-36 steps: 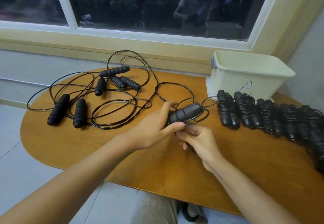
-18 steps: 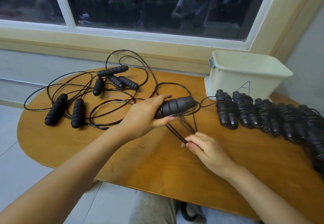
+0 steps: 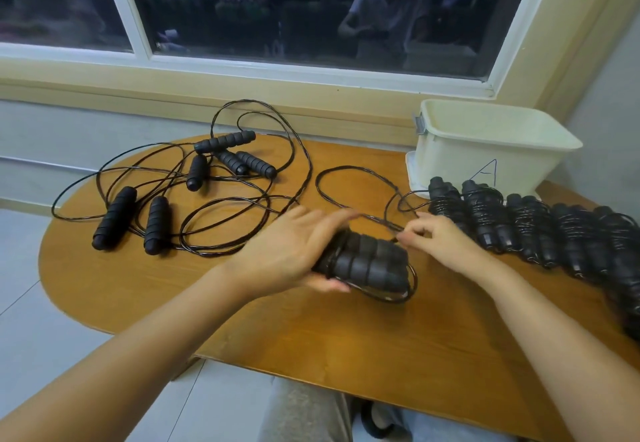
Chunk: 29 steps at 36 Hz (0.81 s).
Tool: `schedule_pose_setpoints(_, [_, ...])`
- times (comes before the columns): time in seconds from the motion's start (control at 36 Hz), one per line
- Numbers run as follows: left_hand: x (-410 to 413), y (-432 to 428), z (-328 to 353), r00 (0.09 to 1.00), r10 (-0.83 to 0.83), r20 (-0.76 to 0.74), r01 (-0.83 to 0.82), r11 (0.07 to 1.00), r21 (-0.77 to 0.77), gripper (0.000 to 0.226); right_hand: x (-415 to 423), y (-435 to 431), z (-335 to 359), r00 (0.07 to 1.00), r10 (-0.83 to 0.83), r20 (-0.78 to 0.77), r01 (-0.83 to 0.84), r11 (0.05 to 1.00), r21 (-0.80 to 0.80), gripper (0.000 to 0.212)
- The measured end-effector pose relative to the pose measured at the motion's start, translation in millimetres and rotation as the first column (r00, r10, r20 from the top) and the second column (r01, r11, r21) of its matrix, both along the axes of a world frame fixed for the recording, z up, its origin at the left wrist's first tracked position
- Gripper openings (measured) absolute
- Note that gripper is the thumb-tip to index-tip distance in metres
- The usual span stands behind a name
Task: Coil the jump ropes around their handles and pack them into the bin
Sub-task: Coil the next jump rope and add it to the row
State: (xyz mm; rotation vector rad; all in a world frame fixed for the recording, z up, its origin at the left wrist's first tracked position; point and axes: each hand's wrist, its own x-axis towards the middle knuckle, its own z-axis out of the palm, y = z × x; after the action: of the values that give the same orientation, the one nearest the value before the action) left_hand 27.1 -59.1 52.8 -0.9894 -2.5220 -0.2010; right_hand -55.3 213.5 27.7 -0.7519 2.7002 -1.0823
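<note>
My left hand point(image 3: 291, 251) holds a pair of black ribbed jump-rope handles point(image 3: 367, 263) side by side just above the table, thumb under them and fingers stretched over the top. A few turns of thin black rope wrap their left end. My right hand point(image 3: 438, 237) pinches the rope point(image 3: 360, 173) just right of the handles; the rest of it loops back toward the bin. The cream plastic bin point(image 3: 485, 157) stands at the back right, its inside hidden from here.
Several coiled jump ropes point(image 3: 540, 230) lie in a row from the bin's front to the right edge. Loose ropes with black handles point(image 3: 152, 206) sprawl tangled over the left half of the wooden table point(image 3: 311, 334). A window sill runs behind.
The handles came down and toward me, now lying flatter. My right hand rose from the table, up and right, drawing the rope over the handles. The loose loop behind has shrunk.
</note>
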Motion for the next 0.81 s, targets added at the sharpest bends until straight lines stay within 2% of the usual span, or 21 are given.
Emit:
schedule_pose_setpoints(0.08, [4, 13, -8, 0.987, -0.01, -0.16, -0.026, 0.974, -0.223, 0.092, -14, -18, 12, 0.994, -0.05, -0.095, 0.052, 0.998, 0.022, 0.038])
schedule_pose_setpoints(0.14, [4, 19, -17, 0.971, 0.074, -0.227, -0.137, 0.951, -0.276, 0.097, -21, -28, 21, 0.984, -0.109, -0.141, 0.108, 0.994, -0.014, 0.04])
schedule_pose_setpoints(0.19, [4, 27, -20, 0.948, 0.24, -0.21, -0.294, 0.913, -0.284, 0.103, -20, -36, 31, 0.97, -0.129, -0.206, 0.114, 0.99, -0.08, 0.034])
schedule_pose_setpoints(0.25, [3, 34, -20, 0.919, 0.375, -0.122, -0.394, 0.869, -0.299, 0.102, -10, -45, 40, 0.959, -0.11, -0.262, 0.08, 0.989, -0.121, 0.03])
schedule_pose_setpoints(0.28, [2, 36, -22, 0.895, 0.438, -0.089, -0.442, 0.84, -0.315, 0.1, -4, -49, 42, 0.957, -0.094, -0.274, 0.061, 0.99, -0.124, 0.029])
schedule_pose_setpoints(0.33, [0, 38, -23, 0.855, 0.504, -0.119, -0.513, 0.792, -0.331, 0.099, 9, -57, 40, 0.943, -0.093, -0.319, 0.071, 0.994, -0.081, 0.03])
schedule_pose_setpoints(0.39, [-5, 36, -25, 0.81, 0.562, -0.168, -0.585, 0.751, -0.306, 0.102, 24, -59, 37, 0.931, -0.077, -0.356, 0.065, 0.997, -0.046, 0.026])
schedule_pose_setpoints(0.47, [-12, 33, -30, 0.782, 0.58, -0.229, -0.623, 0.748, -0.231, 0.107, 48, -56, 28, 0.884, -0.007, -0.467, -0.008, 1.0, -0.03, 0.019])
schedule_pose_setpoints(0.56, [-15, 30, -28, 0.777, 0.582, -0.241, -0.626, 0.758, -0.184, 0.108, 65, -54, 17, 0.796, 0.009, -0.605, 0.005, 1.0, 0.021, 0.03])
schedule_pose_setpoints(0.61, [-19, 27, -27, 0.773, 0.599, -0.21, -0.629, 0.767, -0.128, 0.109, 68, -50, 11, 0.751, 0.05, -0.659, 0.013, 0.996, 0.09, 0.037])
schedule_pose_setpoints(0.72, [-23, 23, -24, 0.814, 0.567, -0.127, -0.577, 0.815, -0.059, 0.105, 72, -40, -4, 0.667, 0.088, -0.74, 0.021, 0.99, 0.136, 0.035])
schedule_pose_setpoints(0.81, [-24, 22, -21, 0.841, 0.534, -0.084, -0.535, 0.845, 0.018, 0.1, 74, -37, -19, 0.648, 0.091, -0.756, 0.055, 0.985, 0.165, 0.032])
